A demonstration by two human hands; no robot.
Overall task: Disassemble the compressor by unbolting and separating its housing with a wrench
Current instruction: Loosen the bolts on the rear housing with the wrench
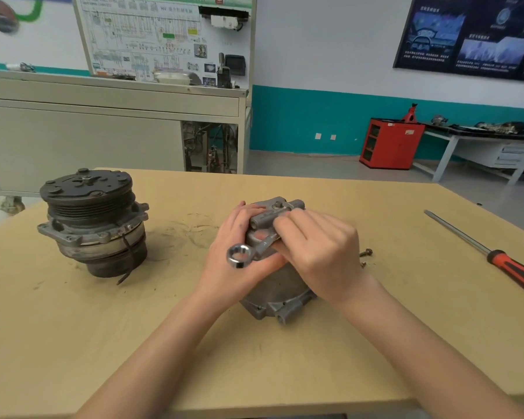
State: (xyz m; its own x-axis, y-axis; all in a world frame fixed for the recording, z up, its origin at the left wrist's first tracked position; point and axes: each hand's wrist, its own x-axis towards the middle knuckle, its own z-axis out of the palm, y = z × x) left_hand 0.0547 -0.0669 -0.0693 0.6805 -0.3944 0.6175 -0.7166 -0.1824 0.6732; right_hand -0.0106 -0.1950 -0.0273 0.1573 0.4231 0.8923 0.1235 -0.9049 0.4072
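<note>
One tan worktop (315, 358) carries everything, and the housing (280, 293), the single grey cast piece standing near its middle, is the landmark here. Beyond the housing, off the worktop, stands one long grey cabinet (82, 140) with a wiring-diagram board (164, 37) upright on top. Far beyond the housing and to its right, one red cabinet (389, 143) sits on the floor against the teal wall.

Well to the left of the housing stands one compressor front section (93, 222), black grooved pulley uppermost, apart from the housing with bare worktop between them.

Two hands are on the housing and hide most of its upper half; only its top fitting and lower flange show clearly. The left hand (239, 255) cups the housing's left side, fingers curved up round it toward the top fitting. The right hand (318, 252) lies over the housing's top, fingers curled round the shank of one wrench (262, 244). The wrench's ring end juts out leftward across the left palm; its other end is covered by the right hand, so what it sits on cannot be told.

Well to the right of the housing lies one screwdriver (496, 258), red-and-black handle toward the near right edge. Just to the right of the housing lie two small bolts (366, 253), close together.
</note>
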